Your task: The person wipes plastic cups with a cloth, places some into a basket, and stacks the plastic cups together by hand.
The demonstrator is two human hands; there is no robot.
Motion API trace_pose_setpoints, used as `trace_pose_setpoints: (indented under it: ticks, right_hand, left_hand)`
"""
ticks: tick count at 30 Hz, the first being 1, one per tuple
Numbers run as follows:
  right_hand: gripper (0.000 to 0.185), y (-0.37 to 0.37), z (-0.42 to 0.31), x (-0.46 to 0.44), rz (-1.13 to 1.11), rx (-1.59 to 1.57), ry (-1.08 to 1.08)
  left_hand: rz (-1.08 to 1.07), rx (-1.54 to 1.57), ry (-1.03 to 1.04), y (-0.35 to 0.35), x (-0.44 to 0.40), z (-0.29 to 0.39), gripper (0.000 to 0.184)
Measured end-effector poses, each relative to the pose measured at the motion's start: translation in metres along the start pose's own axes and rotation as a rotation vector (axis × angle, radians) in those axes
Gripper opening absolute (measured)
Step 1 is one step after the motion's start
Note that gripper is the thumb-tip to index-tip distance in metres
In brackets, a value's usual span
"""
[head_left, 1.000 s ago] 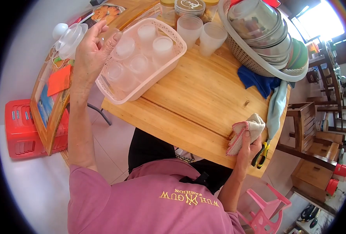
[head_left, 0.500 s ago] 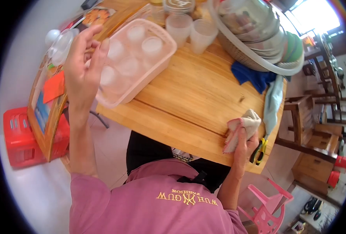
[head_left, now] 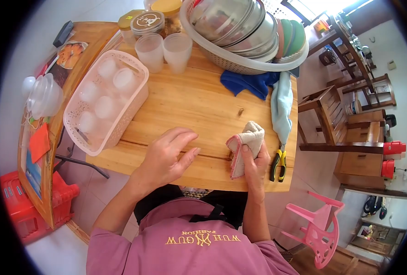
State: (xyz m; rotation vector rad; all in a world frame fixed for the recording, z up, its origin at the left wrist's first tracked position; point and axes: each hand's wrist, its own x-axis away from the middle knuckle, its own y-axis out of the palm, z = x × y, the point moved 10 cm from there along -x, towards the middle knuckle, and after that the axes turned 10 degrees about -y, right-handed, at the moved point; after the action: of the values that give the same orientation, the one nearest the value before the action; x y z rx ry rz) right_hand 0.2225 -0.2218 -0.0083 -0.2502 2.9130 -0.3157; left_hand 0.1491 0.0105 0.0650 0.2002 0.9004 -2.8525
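Observation:
My right hand (head_left: 255, 167) grips a folded cream cloth with a pink edge (head_left: 248, 143) near the table's front right. My left hand (head_left: 166, 155) is over the front edge of the wooden table (head_left: 189, 101), thumb and fingers apart, with nothing in it. To its upper left stands a pale pink plastic basket (head_left: 129, 113) holding several frosted plastic cups (head_left: 104, 107). Yellow-and-black pliers (head_left: 278, 166) lie just right of my right hand. Beyond them a light blue cloth (head_left: 282, 110) hangs along the table's right side.
Two frosted cups (head_left: 149, 52) stand by lidded jars (head_left: 147, 23) at the back. A large white colander (head_left: 240, 65) with metal bowls (head_left: 231, 27) sits back right, a dark blue cloth (head_left: 249, 84) below it. A pink plastic chair (head_left: 320, 227) is at right, red crates (head_left: 38, 206) at left.
My left hand has come from above the basket's left side down to the table's front, near my right hand. My right hand still holds the cloth. The camera view has shifted.

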Motion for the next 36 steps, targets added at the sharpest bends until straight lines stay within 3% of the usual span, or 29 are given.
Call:
trace_pose_setpoints:
  ticks: [5, 10, 13, 16, 22, 31, 36]
  right_hand:
    - [0.028, 0.001, -0.001, -0.001, 0.014, -0.012, -0.030]
    - [0.028, 0.000, 0.002, -0.001, 0.004, -0.008, -0.004]
    - [0.029, 0.001, -0.001, -0.002, -0.004, -0.002, -0.021]
    - [0.030, 0.001, -0.001, -0.003, -0.001, 0.001, -0.018]
    - [0.032, -0.001, 0.000, -0.003, 0.000, 0.016, -0.022]
    - [0.031, -0.001, 0.003, -0.002, 0.021, -0.032, 0.005]
    - [0.027, -0.002, -0.001, -0.004, 0.041, -0.038, -0.059]
  left_hand:
    - [0.076, 0.119, -0.127, -0.013, -0.019, -0.023, 0.035]
    - [0.245, 0.216, -0.190, -0.037, -0.051, -0.040, 0.054]
    - [0.224, 0.243, -0.273, -0.044, -0.075, -0.043, 0.059]
    - [0.273, 0.162, -0.232, -0.056, -0.100, -0.033, 0.063]
    - [0.208, 0.023, -0.333, -0.051, -0.104, -0.039, 0.051]
    - [0.205, -0.124, -0.300, -0.038, -0.073, -0.037, 0.045]
    - [0.157, 0.015, -0.273, -0.011, -0.038, -0.044, 0.043]
